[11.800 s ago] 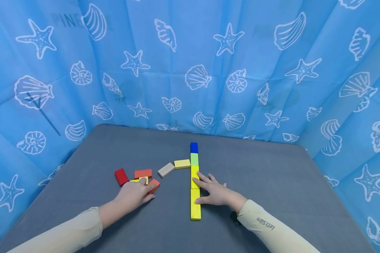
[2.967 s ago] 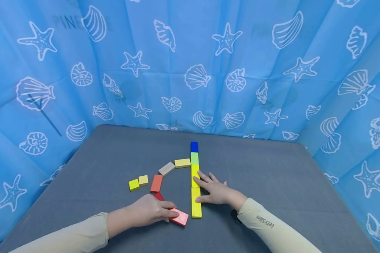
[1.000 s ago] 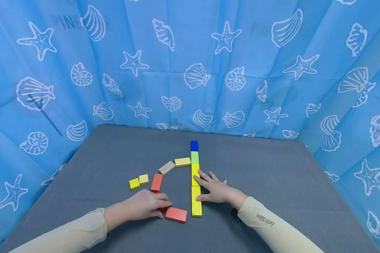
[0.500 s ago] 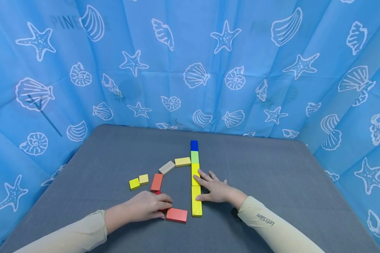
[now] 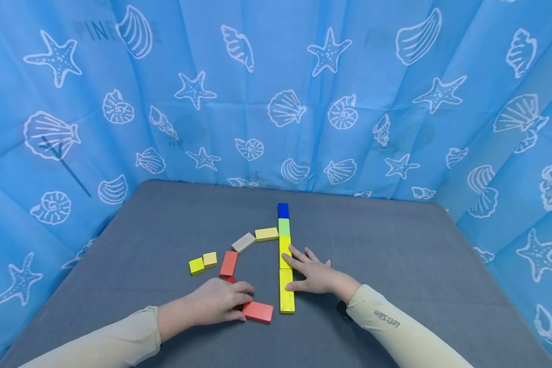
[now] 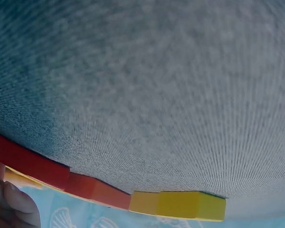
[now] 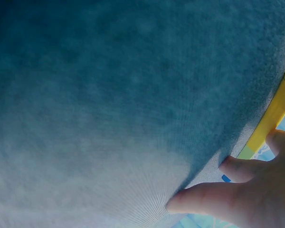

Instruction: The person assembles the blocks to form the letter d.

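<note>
My left hand [image 5: 213, 302] bends over a dark red block [image 5: 230, 279] and pinches it, hiding most of it; the fingertips are right at the left end of a coral block [image 5: 258, 312]. In the left wrist view, the dark red block [image 6: 33, 161] shows in front of the fingers. Fingers spread, my right hand [image 5: 317, 276] rests its fingertips on two long yellow blocks [image 5: 286, 301]. They form a straight column with a light green block [image 5: 283, 227] and a blue block [image 5: 282, 210]. An orange-red block [image 5: 228, 263], a beige block [image 5: 244, 243] and a pale yellow block [image 5: 267, 234] curve up to the column.
A small yellow block [image 5: 196, 266] and a small cream block [image 5: 210, 259] sit left of the curve. All lie on a grey cloth-covered table [image 5: 372, 240]. A blue curtain [image 5: 276, 61] with shell prints stands behind it and along both sides.
Red and orange blocks from the loose group at left now extend the curve downward. My left hand has shifted from the coral block to the dark red one; my right hand stays in place.
</note>
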`<act>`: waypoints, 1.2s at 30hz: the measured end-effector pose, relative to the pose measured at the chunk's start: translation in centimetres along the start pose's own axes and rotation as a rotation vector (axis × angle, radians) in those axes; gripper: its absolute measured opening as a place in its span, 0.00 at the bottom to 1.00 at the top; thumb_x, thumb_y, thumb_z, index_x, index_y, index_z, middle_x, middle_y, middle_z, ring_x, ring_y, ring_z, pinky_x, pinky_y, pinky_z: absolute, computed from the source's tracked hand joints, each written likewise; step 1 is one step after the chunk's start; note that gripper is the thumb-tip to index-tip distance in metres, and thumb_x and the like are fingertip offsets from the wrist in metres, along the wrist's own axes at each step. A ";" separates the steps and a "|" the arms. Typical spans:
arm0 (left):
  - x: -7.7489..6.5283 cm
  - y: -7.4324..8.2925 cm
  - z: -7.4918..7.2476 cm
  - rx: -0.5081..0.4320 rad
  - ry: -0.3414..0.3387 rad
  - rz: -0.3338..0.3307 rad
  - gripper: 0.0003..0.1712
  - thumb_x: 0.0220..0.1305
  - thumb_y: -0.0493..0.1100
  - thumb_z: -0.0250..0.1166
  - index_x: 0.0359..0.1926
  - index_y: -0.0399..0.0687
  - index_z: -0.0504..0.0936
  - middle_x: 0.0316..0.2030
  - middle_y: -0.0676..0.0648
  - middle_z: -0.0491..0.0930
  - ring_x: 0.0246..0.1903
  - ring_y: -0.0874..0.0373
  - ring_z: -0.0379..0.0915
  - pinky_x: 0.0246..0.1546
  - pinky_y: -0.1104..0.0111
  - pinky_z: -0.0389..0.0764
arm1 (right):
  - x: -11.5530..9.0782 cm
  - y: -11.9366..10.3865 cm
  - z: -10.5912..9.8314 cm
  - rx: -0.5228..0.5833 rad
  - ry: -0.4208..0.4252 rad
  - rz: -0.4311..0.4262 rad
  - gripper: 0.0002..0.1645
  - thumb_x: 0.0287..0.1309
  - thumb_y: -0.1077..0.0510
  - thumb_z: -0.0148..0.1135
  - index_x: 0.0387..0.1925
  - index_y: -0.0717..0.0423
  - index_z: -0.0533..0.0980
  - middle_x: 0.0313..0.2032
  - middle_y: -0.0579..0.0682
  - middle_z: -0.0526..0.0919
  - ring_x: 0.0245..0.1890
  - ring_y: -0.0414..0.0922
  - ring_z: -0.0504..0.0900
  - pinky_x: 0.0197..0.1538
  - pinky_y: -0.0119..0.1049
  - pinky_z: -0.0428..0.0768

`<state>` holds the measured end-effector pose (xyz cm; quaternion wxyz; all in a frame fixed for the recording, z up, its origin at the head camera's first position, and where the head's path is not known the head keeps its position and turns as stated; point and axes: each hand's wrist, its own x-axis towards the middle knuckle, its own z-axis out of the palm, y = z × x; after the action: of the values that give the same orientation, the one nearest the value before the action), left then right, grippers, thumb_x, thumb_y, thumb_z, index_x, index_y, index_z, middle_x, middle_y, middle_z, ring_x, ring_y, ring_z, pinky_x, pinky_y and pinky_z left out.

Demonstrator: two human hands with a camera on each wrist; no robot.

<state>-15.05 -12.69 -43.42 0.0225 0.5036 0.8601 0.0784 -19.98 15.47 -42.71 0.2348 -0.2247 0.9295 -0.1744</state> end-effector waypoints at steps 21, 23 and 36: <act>-0.7 -1.7 -0.3 0.178 0.096 -0.439 0.30 0.64 0.58 0.63 0.55 0.38 0.81 0.55 0.39 0.79 0.29 0.53 0.83 0.15 0.71 0.71 | -0.1 0.2 -0.1 0.003 -0.005 -0.001 0.47 0.60 0.37 0.62 0.75 0.41 0.54 0.77 0.45 0.42 0.73 0.63 0.40 0.57 0.79 0.44; -0.8 -2.0 -0.3 0.166 0.101 -0.439 0.29 0.64 0.57 0.64 0.55 0.39 0.82 0.55 0.41 0.79 0.31 0.53 0.83 0.19 0.70 0.74 | 0.0 0.2 -0.1 0.001 -0.004 0.000 0.47 0.60 0.37 0.62 0.75 0.40 0.54 0.77 0.45 0.42 0.73 0.62 0.39 0.58 0.79 0.44; -2.0 -3.8 -0.7 0.112 0.064 -0.331 0.27 0.66 0.53 0.63 0.60 0.43 0.78 0.59 0.44 0.77 0.37 0.56 0.82 0.27 0.66 0.79 | 0.0 0.2 0.0 -0.008 -0.014 -0.010 0.48 0.60 0.35 0.60 0.76 0.42 0.53 0.77 0.47 0.42 0.73 0.64 0.39 0.56 0.79 0.44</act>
<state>-17.39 -16.35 -43.35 -0.0201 0.3529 0.9345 0.0416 -20.04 15.64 -42.78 0.2395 -0.2315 0.9274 -0.1700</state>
